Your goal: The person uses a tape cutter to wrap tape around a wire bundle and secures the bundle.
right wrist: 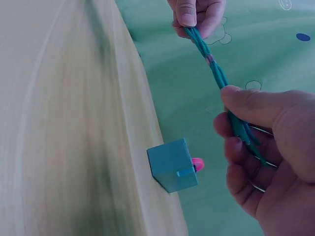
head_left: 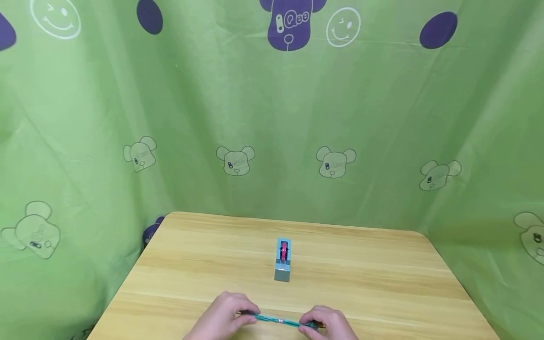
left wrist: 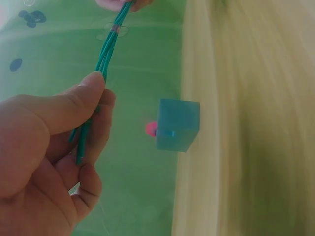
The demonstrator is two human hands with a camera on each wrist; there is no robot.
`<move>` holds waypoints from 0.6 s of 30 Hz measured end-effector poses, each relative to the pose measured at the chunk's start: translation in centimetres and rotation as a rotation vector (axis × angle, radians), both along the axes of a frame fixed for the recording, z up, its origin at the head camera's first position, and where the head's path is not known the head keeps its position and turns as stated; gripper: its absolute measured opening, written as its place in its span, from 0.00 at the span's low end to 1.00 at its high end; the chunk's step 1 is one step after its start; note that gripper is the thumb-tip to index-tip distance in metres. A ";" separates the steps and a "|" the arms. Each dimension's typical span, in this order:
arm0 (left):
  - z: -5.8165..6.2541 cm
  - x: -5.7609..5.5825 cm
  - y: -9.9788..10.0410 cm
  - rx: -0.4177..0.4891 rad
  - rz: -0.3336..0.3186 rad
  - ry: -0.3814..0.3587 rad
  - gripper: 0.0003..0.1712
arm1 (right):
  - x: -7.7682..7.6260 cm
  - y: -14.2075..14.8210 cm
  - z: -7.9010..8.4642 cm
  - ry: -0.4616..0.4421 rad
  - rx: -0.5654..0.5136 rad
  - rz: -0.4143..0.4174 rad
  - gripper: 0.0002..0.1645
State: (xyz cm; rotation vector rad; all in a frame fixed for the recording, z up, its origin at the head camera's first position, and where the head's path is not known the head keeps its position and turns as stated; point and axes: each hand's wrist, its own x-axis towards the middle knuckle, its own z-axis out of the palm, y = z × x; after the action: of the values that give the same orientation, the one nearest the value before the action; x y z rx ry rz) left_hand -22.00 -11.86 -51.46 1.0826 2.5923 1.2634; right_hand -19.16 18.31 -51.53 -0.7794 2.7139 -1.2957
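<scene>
A bundle of thin teal cables (head_left: 272, 319) stretches between both hands over the front of the table, with a small pinkish band (right wrist: 209, 59) round its middle. My left hand (head_left: 227, 315) pinches one end between thumb and fingers. At the other end my right hand (head_left: 327, 323) pinches it the same way. In the left wrist view, loose tips of the bundle poke out below the left thumb (left wrist: 88, 93); similar tips trail across the right palm in the right wrist view. Beyond the hands stands a blue tape dispenser (head_left: 282, 274) with a pink roll (head_left: 284, 250).
The wooden table (head_left: 361, 269) has rounded far corners. A green curtain (head_left: 272, 108) with bear and smiley prints hangs behind it and along both sides.
</scene>
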 end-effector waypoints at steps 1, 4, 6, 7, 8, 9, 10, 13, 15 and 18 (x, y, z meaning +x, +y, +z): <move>-0.1 -0.1 0.0 -0.016 0.001 -0.030 0.09 | 0.0 0.0 -0.1 -0.018 0.004 0.004 0.07; -0.5 -0.2 0.1 -0.051 0.002 -0.104 0.09 | -0.3 0.1 -0.4 -0.093 0.015 0.016 0.07; -0.8 -0.3 0.1 -0.064 0.003 -0.137 0.09 | -0.4 0.1 -0.6 -0.124 0.026 0.025 0.07; -0.9 -0.3 0.2 -0.064 0.004 -0.158 0.09 | -0.5 0.1 -0.7 -0.144 0.030 0.029 0.07; -1.0 -0.3 0.2 -0.062 0.007 -0.182 0.08 | -0.6 0.2 -0.7 -0.163 0.031 0.032 0.06; -1.2 -0.3 0.3 -0.058 0.011 -0.201 0.08 | -0.6 0.2 -0.8 -0.169 0.034 0.035 0.06; -1.3 -0.3 0.2 -0.056 0.016 -0.220 0.08 | -0.6 0.2 -0.9 -0.168 0.036 0.041 0.06; -1.6 -0.3 0.2 -0.046 0.020 -0.242 0.07 | -0.8 0.2 -1.2 -0.166 0.037 0.051 0.07; -1.8 -0.3 0.1 -0.041 0.016 -0.235 0.07 | -0.8 0.3 -1.4 -0.156 0.038 0.055 0.07; -2.1 -0.4 0.0 -0.044 0.003 -0.217 0.07 | -1.0 0.4 -1.7 -0.176 0.031 0.059 0.06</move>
State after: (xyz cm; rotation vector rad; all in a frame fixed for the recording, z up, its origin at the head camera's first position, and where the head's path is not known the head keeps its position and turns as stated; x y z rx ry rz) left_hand -22.41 -11.83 -53.55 0.8809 2.4496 1.2411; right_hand -20.18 18.69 -53.19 -0.7009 2.5485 -1.2432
